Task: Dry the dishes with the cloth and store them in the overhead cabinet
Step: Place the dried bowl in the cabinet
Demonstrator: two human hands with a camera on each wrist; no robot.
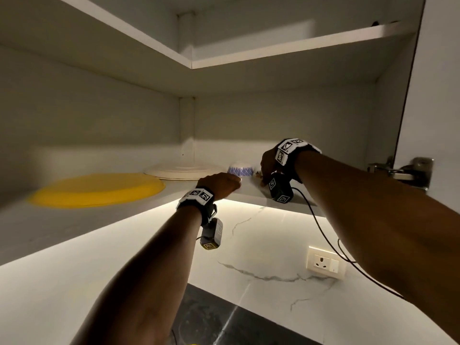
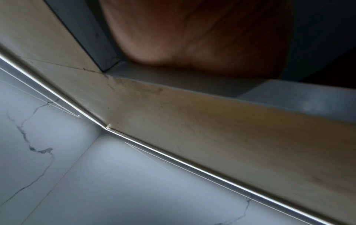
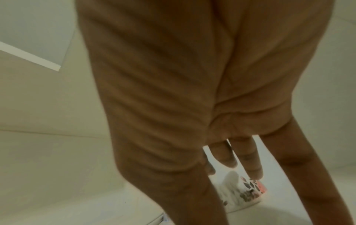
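Note:
In the open overhead cabinet, the lower shelf (image 1: 246,192) carries a yellow plate (image 1: 99,189), a cream plate (image 1: 184,170) and a blue-patterned bowl (image 1: 240,169). Right of the bowl stands a small flower-printed cup (image 3: 248,191), mostly hidden in the head view by my right hand (image 1: 261,179). In the right wrist view that hand (image 3: 240,172) reaches down over the cup with straight, spread fingers (image 3: 252,166), the tips at its rim. My left hand (image 1: 220,183) rests on the shelf's front edge, in front of the bowl. Its palm (image 2: 192,45) sits on the edge and its fingers are hidden.
An upper shelf (image 1: 298,52) runs above the hands. The open door's metal hinge (image 1: 403,170) is at the right. Below the cabinet a lit marble wall holds a socket (image 1: 326,262), and a dark counter (image 1: 204,319) lies beneath. A black cable (image 1: 323,235) hangs from my right wrist.

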